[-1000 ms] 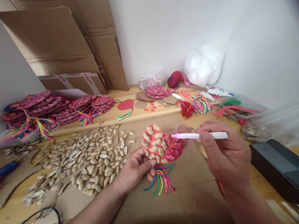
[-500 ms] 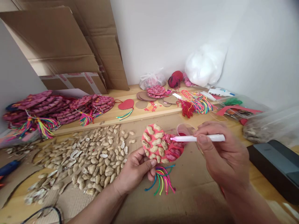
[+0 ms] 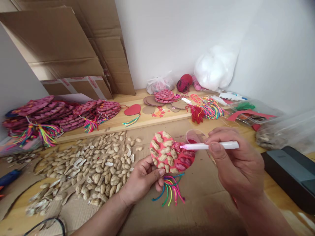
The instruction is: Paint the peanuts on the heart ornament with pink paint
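Observation:
My left hand (image 3: 145, 178) pinches the lower left rim of a red heart-shaped card (image 3: 161, 144) covered with glued peanuts. Those on its left are bare tan; the ones on its right (image 3: 185, 161) are coloured dark pink. From beneath the card hangs a tassel of bright cords (image 3: 172, 190). My right hand (image 3: 236, 160) grips a white marker (image 3: 213, 145) between thumb and fingers, its pink tip at the peanuts near the top middle of the card. Behind the marker stands a clear plastic cup (image 3: 195, 134) with red in it.
Many loose peanuts (image 3: 105, 177) and shells cover the left side. Finished pink pieces (image 3: 61, 111) are stacked behind them. A red heart (image 3: 132, 110), red and multicoloured tassels (image 3: 213, 108) and yarn (image 3: 183, 85) lie along the back. A black box (image 3: 290, 177) stands at right.
The marker and my right hand have shifted very slightly to the right. My left hand holds the heart card in nearly the same place.

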`<state>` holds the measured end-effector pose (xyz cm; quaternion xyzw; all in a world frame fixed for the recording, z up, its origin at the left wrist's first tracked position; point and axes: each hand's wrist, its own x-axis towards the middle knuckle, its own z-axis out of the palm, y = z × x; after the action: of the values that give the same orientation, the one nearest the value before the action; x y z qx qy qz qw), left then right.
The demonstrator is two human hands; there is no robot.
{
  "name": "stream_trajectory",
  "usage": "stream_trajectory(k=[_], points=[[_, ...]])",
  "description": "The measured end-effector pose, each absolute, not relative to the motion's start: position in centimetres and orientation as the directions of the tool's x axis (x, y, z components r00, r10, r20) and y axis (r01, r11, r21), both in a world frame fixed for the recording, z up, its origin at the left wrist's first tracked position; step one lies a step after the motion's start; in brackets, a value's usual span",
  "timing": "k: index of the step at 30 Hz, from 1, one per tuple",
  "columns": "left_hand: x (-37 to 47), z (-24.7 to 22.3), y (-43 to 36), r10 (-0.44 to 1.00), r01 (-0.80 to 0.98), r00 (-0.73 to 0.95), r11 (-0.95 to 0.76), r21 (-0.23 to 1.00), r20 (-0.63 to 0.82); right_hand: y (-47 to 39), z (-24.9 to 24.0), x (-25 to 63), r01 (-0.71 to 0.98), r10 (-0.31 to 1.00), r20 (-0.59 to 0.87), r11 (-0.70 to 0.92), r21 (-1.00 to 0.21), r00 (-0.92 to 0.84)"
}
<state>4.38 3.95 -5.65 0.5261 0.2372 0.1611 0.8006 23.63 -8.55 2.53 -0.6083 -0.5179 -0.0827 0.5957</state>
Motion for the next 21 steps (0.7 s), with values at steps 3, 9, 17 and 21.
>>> stream_trajectory(k=[3,9,17,21], points=[[4.33,-5.65,3.87,0.510,-0.003,0.834,0.386,0.922,-0.211,-8.53,2.49,23.56,0.727,0.524,0.725,0.259,-0.635,0.447],[4.34,-5.64,3.88,0.518,-0.002,0.828,0.384,0.923,-0.213,-8.57,2.38,23.56,0.724,0.529,0.718,0.253,-0.642,0.452],[4.39,-5.59,3.94,0.513,-0.001,0.830,0.392,0.920,-0.218,-8.67,2.37,23.72,0.717,0.519,0.722,0.265,-0.645,0.458],[4.40,-5.53,3.90,0.516,-0.002,0.828,0.392,0.920,-0.218,-8.68,2.42,23.72,0.708,0.549,0.707,0.268,-0.653,0.445]])
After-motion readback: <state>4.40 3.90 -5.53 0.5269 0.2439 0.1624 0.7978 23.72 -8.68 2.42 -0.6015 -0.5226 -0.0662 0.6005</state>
